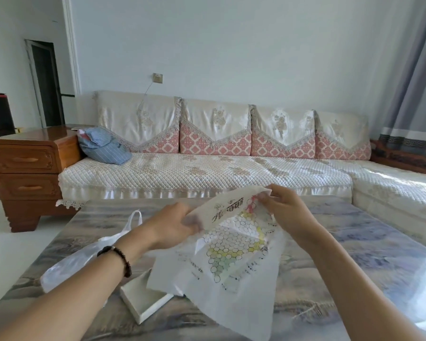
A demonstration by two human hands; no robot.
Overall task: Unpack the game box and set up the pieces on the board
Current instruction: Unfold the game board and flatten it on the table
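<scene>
A thin white paper game board (229, 257), printed with a star of circles in yellow, green and red, hangs partly folded above the table. My left hand (175, 225) pinches its upper left fold. At the top right corner my right hand (280, 205) pinches the edge. The sheet's lower end drapes onto the table and covers part of the white game box (143, 303), which lies open below my left forearm. No game pieces show.
A crumpled white plastic bag (84, 257) lies on the marbled table (354, 254) at the left. Behind the table stands a long quilted sofa (207, 173) with a blue striped pillow (103, 146); a wooden drawer cabinet (27, 168) is at far left.
</scene>
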